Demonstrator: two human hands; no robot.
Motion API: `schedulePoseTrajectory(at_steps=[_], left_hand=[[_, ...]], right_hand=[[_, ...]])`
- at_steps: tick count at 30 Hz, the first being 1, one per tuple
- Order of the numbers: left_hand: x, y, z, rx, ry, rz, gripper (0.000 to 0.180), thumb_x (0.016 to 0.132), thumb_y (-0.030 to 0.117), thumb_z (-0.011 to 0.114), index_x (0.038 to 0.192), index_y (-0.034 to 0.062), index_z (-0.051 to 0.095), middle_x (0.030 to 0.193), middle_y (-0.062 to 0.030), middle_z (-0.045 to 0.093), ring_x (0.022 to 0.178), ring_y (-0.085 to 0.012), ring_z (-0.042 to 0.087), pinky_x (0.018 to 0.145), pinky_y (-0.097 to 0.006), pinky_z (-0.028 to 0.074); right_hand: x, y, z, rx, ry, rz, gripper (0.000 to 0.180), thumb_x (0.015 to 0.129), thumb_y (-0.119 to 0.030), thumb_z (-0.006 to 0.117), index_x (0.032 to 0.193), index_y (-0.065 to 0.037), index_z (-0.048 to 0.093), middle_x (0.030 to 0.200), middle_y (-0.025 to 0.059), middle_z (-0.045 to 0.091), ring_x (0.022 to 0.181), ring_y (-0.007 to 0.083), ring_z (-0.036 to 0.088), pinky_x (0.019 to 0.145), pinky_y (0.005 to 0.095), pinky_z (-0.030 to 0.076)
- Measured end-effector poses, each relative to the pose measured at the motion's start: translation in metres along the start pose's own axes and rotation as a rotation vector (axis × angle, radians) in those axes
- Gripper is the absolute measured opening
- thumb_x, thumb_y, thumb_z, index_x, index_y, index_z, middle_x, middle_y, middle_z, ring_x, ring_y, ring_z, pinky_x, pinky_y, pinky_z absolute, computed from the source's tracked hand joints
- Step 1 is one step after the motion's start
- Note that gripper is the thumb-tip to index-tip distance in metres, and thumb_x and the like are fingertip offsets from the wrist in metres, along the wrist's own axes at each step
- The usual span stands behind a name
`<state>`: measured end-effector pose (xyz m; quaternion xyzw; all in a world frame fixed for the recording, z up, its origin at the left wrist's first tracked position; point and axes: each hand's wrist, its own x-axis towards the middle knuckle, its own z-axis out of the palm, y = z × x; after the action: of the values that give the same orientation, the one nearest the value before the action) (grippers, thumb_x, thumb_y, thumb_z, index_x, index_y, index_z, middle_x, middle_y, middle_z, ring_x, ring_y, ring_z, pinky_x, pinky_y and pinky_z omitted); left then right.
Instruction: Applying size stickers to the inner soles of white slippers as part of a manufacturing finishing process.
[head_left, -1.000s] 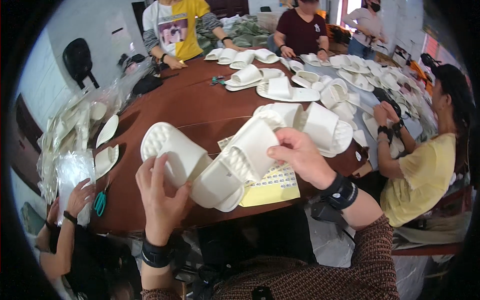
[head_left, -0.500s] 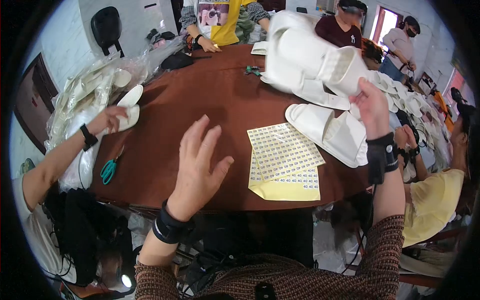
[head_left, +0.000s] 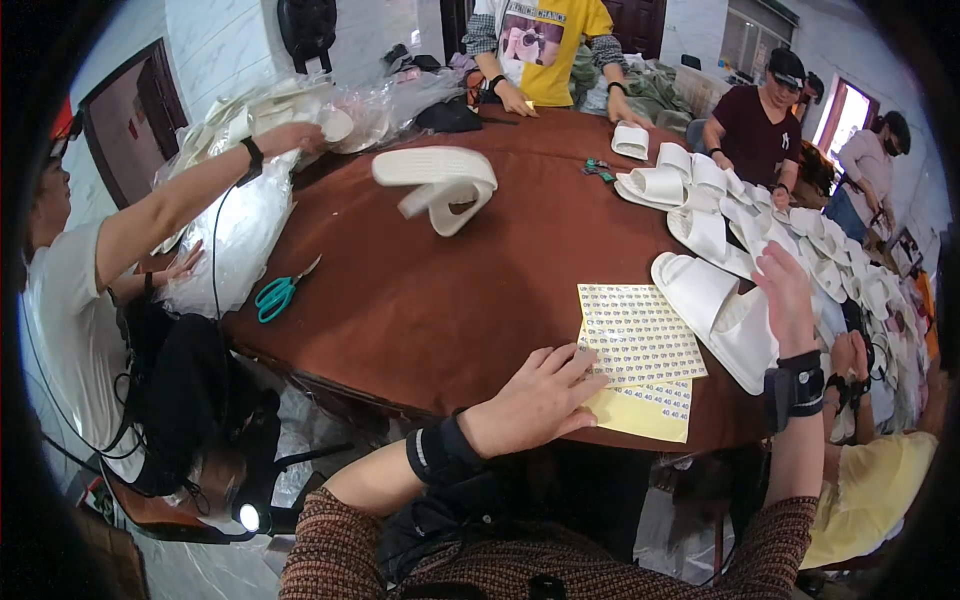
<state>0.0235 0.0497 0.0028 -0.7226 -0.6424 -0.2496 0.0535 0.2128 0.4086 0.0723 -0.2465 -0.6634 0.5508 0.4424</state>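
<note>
My left hand (head_left: 540,400) lies flat and open on the near edge of the sticker sheets (head_left: 640,335), which rest on a yellow sheet (head_left: 640,412) on the brown round table (head_left: 420,300). My right hand (head_left: 787,295) is raised with fingers spread and holds nothing. It hovers beside a pair of white slippers (head_left: 712,310) lying to the right of the sheets. Another pair of white slippers (head_left: 440,185) sits tilted over the middle of the table, away from both hands; whether it touches the table is unclear.
Teal scissors (head_left: 280,295) lie at the table's left edge by clear plastic bags (head_left: 235,215). A person's arm (head_left: 200,190) reaches over the bags from the left. Rows of white slippers (head_left: 740,205) fill the right side. Other people sit along the far and right rims.
My right hand has let go of the white slippers it held high, and they now sit over the table's middle. My left hand has come down onto the sticker sheets.
</note>
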Motion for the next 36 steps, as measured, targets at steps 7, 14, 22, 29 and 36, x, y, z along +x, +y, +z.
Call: schedulePoseTrajectory(at_steps=[7, 14, 22, 29, 36], left_hand=[[0.000, -0.021, -0.038, 0.093, 0.073, -0.075, 0.061, 0.081, 0.029, 0.076, 0.134, 0.0072, 0.052, 0.141, -0.0200, 0.046, 0.129, -0.0402, 0.046, 0.104, -0.049, 0.040], [0.009, -0.079, -0.076, 0.281, 0.131, -0.319, 0.073, 0.082, 0.031, 0.074, 0.142, 0.0046, 0.043, 0.148, -0.0242, 0.037, 0.134, -0.0424, 0.039, 0.107, -0.051, 0.036], [0.050, -0.143, -0.072, 0.521, 0.062, -0.360, 0.075, 0.084, 0.038, 0.073, 0.143, 0.0048, 0.041, 0.144, -0.0240, 0.041, 0.129, -0.0413, 0.043, 0.104, -0.052, 0.039], [0.091, -0.179, -0.035, 0.704, 0.068, -0.377, 0.065, 0.081, 0.042, 0.075, 0.129, 0.0044, 0.055, 0.114, -0.0136, 0.062, 0.105, -0.0301, 0.060, 0.087, -0.045, 0.048], [0.096, -0.205, -0.032, 0.902, 0.159, -0.397, 0.024, 0.090, 0.023, 0.060, 0.107, 0.0058, 0.065, 0.091, -0.0075, 0.066, 0.083, -0.0257, 0.068, 0.070, -0.039, 0.053]], right_hand=[[-0.076, -0.042, 0.053, -0.506, -0.453, -0.111, 0.046, 0.088, -0.011, 0.065, 0.131, 0.003, 0.054, 0.123, 0.0138, 0.061, 0.109, 0.0203, 0.058, 0.094, 0.0320, 0.047], [-0.106, -0.036, 0.064, -0.653, -0.691, -0.253, 0.042, 0.088, -0.014, 0.065, 0.125, 0.004, 0.054, 0.123, 0.0193, 0.059, 0.115, 0.0334, 0.057, 0.101, 0.0366, 0.044], [-0.113, -0.014, 0.066, -0.739, -0.711, -0.328, 0.045, 0.088, -0.012, 0.067, 0.128, 0.001, 0.054, 0.129, 0.0200, 0.054, 0.119, 0.0352, 0.055, 0.100, 0.0376, 0.046], [-0.120, -0.003, 0.065, -0.720, -0.776, -0.249, 0.044, 0.088, -0.017, 0.068, 0.126, 0.001, 0.056, 0.128, 0.0259, 0.054, 0.118, 0.0416, 0.054, 0.101, 0.0433, 0.045], [-0.132, -0.001, 0.064, -0.860, -0.718, -0.439, 0.045, 0.087, -0.017, 0.068, 0.126, 0.000, 0.054, 0.129, 0.0245, 0.052, 0.116, 0.0426, 0.054, 0.100, 0.0454, 0.044]])
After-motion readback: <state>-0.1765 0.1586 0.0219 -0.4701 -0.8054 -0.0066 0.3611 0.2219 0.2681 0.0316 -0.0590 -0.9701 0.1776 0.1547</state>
